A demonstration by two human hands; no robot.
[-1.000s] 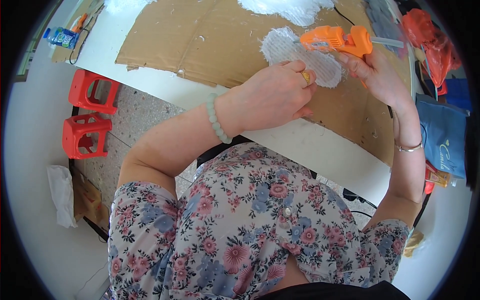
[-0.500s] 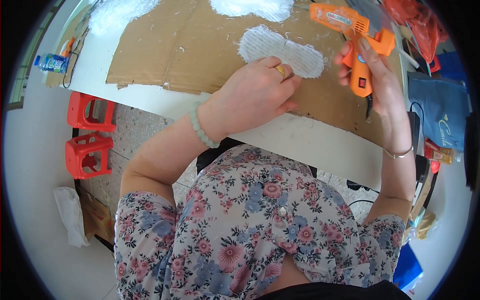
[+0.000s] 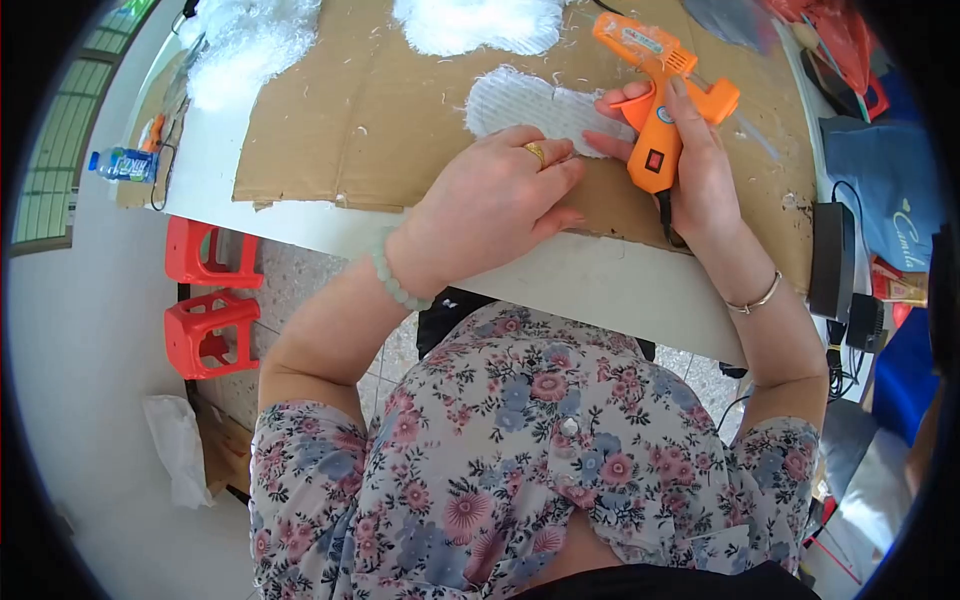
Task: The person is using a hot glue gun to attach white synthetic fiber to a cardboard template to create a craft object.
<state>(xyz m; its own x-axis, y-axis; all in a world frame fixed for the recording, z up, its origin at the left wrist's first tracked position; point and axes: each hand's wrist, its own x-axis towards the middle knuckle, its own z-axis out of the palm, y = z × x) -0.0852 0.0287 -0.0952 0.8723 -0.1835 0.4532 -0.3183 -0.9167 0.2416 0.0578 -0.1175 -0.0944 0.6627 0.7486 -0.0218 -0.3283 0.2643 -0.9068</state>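
Observation:
An orange hot glue gun (image 3: pixel 652 135) is in my right hand (image 3: pixel 700 165), nozzle pointing up and away to the left, its black cord trailing from the grip. Under it lies a white, ribbed, sole-shaped fabric piece (image 3: pixel 510 100) with frayed edges, on brown cardboard. Fingers of my right hand reach onto the piece's right end. My left hand (image 3: pixel 500 190), wearing a gold ring, is curled at the near edge of the piece. Its fingertips are bent downward, and what they hold, if anything, is hidden.
Another white fuzzy piece (image 3: pixel 480 25) lies farther back on the cardboard (image 3: pixel 310 140). A heap of white fluff (image 3: pixel 250 45) sits at the back left. A bottle (image 3: pixel 125 164) stands at the table's left end. Red stools (image 3: pixel 210 330) are below left; a blue bag (image 3: pixel 880 190) is at the right.
My right hand has brought the glue gun left and closer to the fabric piece, and its fingers now reach the piece. My left hand stays at the near edge. The view has shifted slightly.

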